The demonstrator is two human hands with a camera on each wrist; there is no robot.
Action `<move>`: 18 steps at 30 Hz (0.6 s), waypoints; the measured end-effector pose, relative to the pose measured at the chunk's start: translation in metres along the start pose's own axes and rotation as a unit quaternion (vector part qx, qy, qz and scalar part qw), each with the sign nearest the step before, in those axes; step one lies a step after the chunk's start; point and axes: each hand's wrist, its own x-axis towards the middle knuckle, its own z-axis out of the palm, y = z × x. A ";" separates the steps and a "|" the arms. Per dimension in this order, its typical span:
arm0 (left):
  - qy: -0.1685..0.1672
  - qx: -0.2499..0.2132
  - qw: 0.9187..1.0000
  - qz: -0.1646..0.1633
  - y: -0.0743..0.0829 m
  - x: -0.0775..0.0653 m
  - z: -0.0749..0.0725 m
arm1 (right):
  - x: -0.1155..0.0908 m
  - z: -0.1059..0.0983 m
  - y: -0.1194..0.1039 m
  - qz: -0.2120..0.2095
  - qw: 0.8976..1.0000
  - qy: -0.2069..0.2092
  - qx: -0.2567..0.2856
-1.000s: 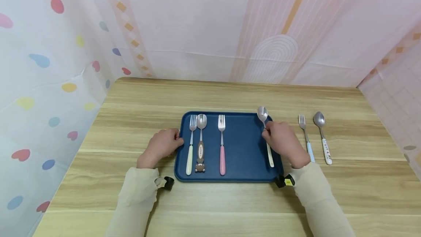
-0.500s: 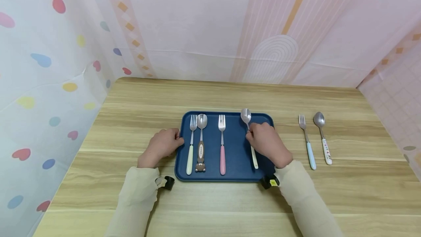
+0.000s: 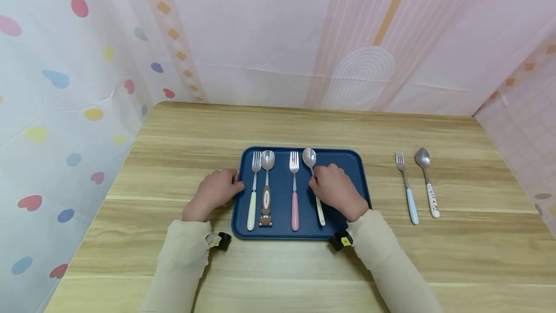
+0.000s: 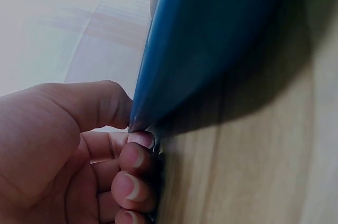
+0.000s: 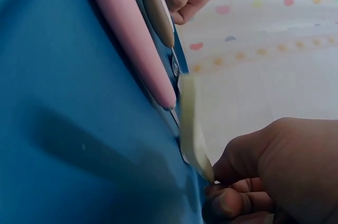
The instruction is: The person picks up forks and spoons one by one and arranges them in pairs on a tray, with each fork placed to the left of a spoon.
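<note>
Cream spoon [image 3: 309, 157], one: pinched in the right hand [image 3: 336, 188], handle raised above the tray [image 3: 351, 170] between the pink fork [image 3: 295, 211] and the tray's right edge, bowl toward the far edge. Left hand [image 3: 215, 191]: pinching the tray's left rim. Step in hand, apparently, setting down the spoon; the next move calls for lowering it flat, then loosening the pinch.

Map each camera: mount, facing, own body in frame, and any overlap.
Head: worn on the head, facing forward and down at the blue tray; left hand, right hand and sleeves show.
Left wrist: on that wrist, facing the left hand's grip on the tray; that hand shows.
Right wrist: on that wrist, facing the cream-handled spoon; both hands show.
Shared by head and right wrist: pink-handled fork.
</note>
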 end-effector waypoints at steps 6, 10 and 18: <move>0.000 0.002 1.000 -0.002 0.000 0.001 0.001 | 0.003 0.004 -0.003 0.012 1.000 -0.013 0.004; 0.000 0.001 1.000 -0.003 0.001 0.002 0.001 | 0.004 0.004 -0.005 0.013 1.000 -0.017 0.002; -0.001 0.001 1.000 -0.004 0.002 0.000 -0.001 | 0.005 0.005 -0.006 0.020 1.000 -0.024 0.001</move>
